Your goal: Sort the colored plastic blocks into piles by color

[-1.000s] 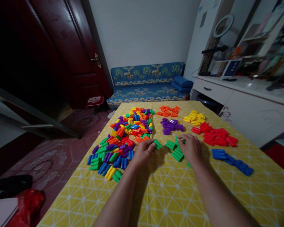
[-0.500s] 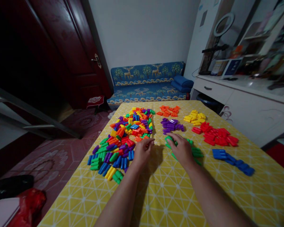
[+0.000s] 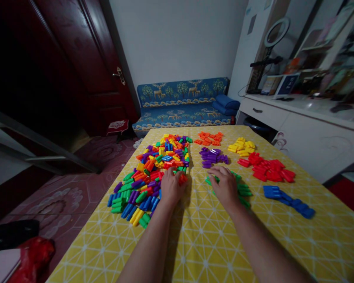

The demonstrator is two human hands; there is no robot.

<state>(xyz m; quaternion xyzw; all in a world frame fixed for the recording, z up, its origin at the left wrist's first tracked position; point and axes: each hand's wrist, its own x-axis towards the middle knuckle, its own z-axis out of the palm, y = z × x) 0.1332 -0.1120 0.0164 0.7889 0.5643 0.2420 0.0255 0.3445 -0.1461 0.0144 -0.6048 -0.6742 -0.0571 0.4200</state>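
My left hand (image 3: 171,186) reaches over the right edge of a mixed-colour pile of plastic pieces (image 3: 141,182), its fingers bent beside orange pieces (image 3: 183,179); whether it grips one is hidden. My right hand (image 3: 225,186) rests over the green pieces (image 3: 244,190), fingers apart and slightly curled, with nothing visible held. Behind it lie purple pieces (image 3: 212,156) and, farther back, orange ones (image 3: 209,138). Yellow pieces (image 3: 242,146), red pieces (image 3: 270,168) and a row of blue pieces (image 3: 289,200) form groups on the right.
A yellow patterned cloth covers the table (image 3: 206,243). Beyond its far edge stands a blue sofa (image 3: 179,112). A white dresser (image 3: 312,133) is at the right, a metal ladder-like frame (image 3: 38,145) at the left, and a small red stool (image 3: 118,126) near the door.
My left hand has moved left and onto the edge of the mixed pile. My right hand has shifted slightly, and the green piece at its fingertips is no longer between them.
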